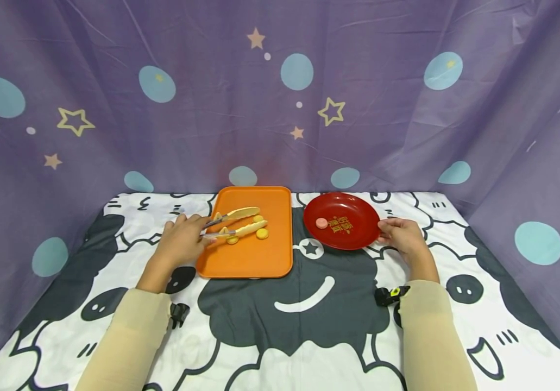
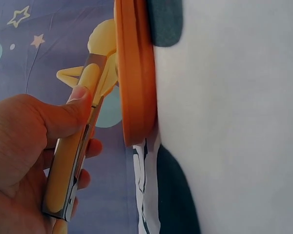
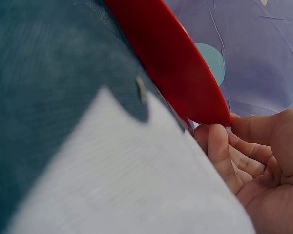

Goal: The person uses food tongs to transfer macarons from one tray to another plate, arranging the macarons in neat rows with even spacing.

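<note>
My left hand (image 1: 183,239) grips a pair of tongs (image 1: 234,231) with metal arms and yellow tips, held over the orange tray (image 1: 260,260). In the left wrist view the thumb presses on the yellow handle pad of the tongs (image 2: 63,165). Several small yellow discs (image 1: 262,233) lie on the tray, some partly hidden under the tong tips. My right hand (image 1: 403,237) pinches the right rim of a red plate (image 1: 340,201) between thumb and fingers, as the right wrist view also shows. A pink disc (image 1: 321,223) lies on the plate, left of its gold characters.
The tray and plate stand side by side near the back edge of a table covered by a cartoon-print cloth (image 1: 299,326). Behind it hangs a purple curtain (image 1: 211,108) with stars and blue dots, which also runs along both sides.
</note>
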`<state>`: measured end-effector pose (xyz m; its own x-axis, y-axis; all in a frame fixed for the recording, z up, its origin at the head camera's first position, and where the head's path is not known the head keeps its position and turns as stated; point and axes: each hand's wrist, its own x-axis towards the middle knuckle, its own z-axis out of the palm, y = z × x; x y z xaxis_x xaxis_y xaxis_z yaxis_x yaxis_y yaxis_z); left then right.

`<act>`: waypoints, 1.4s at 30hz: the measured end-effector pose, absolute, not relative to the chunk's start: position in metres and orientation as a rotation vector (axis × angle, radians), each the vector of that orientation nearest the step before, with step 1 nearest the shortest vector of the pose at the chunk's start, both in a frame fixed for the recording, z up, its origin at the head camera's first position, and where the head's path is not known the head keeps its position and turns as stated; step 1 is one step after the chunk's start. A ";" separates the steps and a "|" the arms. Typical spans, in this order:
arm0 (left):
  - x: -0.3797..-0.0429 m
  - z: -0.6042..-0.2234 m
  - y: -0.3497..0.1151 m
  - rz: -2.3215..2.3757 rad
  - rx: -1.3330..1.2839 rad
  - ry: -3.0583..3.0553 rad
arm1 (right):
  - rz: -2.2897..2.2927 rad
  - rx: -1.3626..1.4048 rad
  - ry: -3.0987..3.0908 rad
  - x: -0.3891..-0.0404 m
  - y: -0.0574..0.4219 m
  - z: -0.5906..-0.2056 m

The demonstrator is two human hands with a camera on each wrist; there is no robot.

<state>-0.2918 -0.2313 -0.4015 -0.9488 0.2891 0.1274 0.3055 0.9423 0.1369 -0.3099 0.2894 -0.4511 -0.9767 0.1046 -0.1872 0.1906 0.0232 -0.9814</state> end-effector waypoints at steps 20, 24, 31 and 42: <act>-0.291 -0.398 -0.229 -0.199 -0.508 -2.935 | -2.133 0.323 2.194 -0.308 0.290 -0.448; -0.291 -0.398 -0.229 -0.187 -0.506 -2.933 | -2.122 0.335 2.205 -0.308 0.290 -0.448; -0.292 -0.398 -0.229 -0.179 -0.491 -2.942 | -2.128 0.336 2.202 -0.309 0.290 -0.450; -0.291 -0.396 -0.232 -0.228 -0.491 -2.979 | -2.151 0.334 2.184 -0.309 0.290 -0.449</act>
<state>-0.2905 -0.2319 -0.3959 -0.9412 0.3092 0.1361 0.3263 0.9364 0.1291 -0.3092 0.2900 -0.4492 -0.9748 0.1132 -0.1921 0.1938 0.0041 -0.9810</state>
